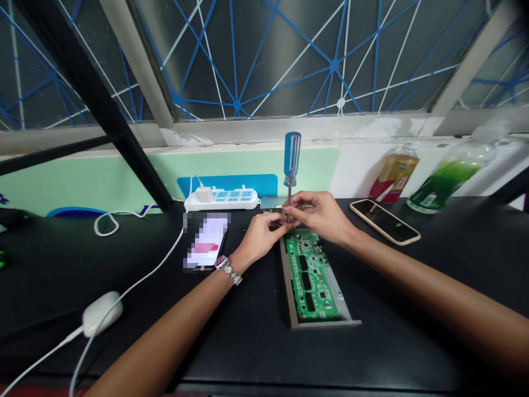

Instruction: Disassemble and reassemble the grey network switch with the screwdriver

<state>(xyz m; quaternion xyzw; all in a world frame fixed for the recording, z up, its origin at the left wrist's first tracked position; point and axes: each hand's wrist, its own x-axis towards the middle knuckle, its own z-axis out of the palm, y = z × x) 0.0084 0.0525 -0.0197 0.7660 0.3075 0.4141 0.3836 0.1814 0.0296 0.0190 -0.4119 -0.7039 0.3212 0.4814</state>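
A screwdriver (292,157) with a blue and clear handle stands upright, tip down, at the far end of a green circuit board (316,275). The board sits in a grey metal tray-like frame (288,286). My right hand (324,216) is closed, its thumb and fingers pinching the lower shaft of the screwdriver. My left hand (261,236) is closed too, fingertips pressed together beside the screwdriver's tip at the frame's far edge. Whatever those fingertips grip is hidden, and so is the tip itself. A bracelet circles the left wrist.
Left of the board lies a phone with a lit screen (209,242); another phone (384,221) lies to the right. A white power strip (223,198) with a charging cable stands behind. Two bottles, one amber (394,173) and one green (444,179), and a white mouse-shaped item (102,313) flank the work.
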